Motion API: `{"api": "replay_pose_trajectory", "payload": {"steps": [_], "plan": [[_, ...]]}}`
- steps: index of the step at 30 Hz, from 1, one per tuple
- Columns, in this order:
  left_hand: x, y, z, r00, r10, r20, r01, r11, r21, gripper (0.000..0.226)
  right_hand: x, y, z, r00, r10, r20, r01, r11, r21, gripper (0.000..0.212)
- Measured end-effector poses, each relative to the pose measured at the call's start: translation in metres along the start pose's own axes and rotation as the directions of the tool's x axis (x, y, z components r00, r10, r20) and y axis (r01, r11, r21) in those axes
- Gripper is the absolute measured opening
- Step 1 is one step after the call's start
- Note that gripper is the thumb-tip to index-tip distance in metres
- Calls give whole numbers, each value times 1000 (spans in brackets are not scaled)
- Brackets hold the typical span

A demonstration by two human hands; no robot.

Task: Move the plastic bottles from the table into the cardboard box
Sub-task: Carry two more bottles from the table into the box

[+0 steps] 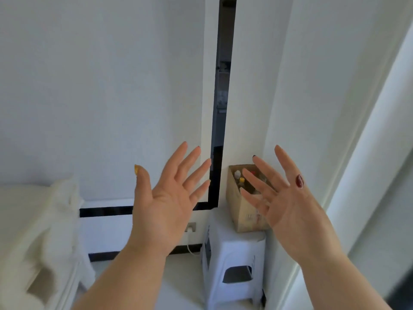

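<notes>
A brown cardboard box (pixel 240 211) stands on a white plastic stool (pixel 232 253) in the corner of the room. Inside it I see plastic bottles (pixel 240 179), one with a white cap and one with a yellow cap. My left hand (pixel 166 198) is raised palm forward with fingers spread, left of the box, holding nothing. My right hand (pixel 283 202) is also raised with fingers spread, in front of the box's right side, and it hides part of the box. Neither hand touches the box. No table with bottles is in view.
White walls fill most of the view, with a dark narrow gap (pixel 221 108) running up between panels. A pale blurred cloth-covered shape (pixel 38 231) sits at the left. A wall socket with a white cable (pixel 190 229) is low behind the stool.
</notes>
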State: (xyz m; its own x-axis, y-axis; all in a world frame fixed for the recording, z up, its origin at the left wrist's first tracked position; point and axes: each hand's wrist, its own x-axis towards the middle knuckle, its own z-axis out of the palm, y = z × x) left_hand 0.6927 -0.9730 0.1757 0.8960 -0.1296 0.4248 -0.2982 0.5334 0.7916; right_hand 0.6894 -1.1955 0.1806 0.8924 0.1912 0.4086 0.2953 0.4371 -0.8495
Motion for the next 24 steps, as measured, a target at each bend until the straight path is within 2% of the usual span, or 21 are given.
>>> {"api": "replay_pose_trajectory", "payload": {"steps": [6, 13, 17, 22, 24], "plan": [[-106, 76, 11, 998, 2, -65, -9, 995, -98, 86, -83, -31, 96, 1000, -11, 16, 10, 998, 60, 90], [-239, 174, -27, 990, 32, -141, -49, 991, -124, 87, -173, -29, 233, 997, -52, 64, 43, 990, 137, 87], [-336, 240, -71, 983, 56, -176, -64, 997, -39, 84, -233, -8, 334, 991, -75, 114, 54, 983, 173, 82], [-448, 322, -119, 968, 152, -200, -112, 974, 196, 73, -290, 25, 451, 978, -51, 202, 6, 976, 218, 81], [-489, 358, -138, 953, 212, -216, -145, 947, 286, 79, -308, 37, 497, 967, -23, 253, -39, 971, 237, 84]]}}
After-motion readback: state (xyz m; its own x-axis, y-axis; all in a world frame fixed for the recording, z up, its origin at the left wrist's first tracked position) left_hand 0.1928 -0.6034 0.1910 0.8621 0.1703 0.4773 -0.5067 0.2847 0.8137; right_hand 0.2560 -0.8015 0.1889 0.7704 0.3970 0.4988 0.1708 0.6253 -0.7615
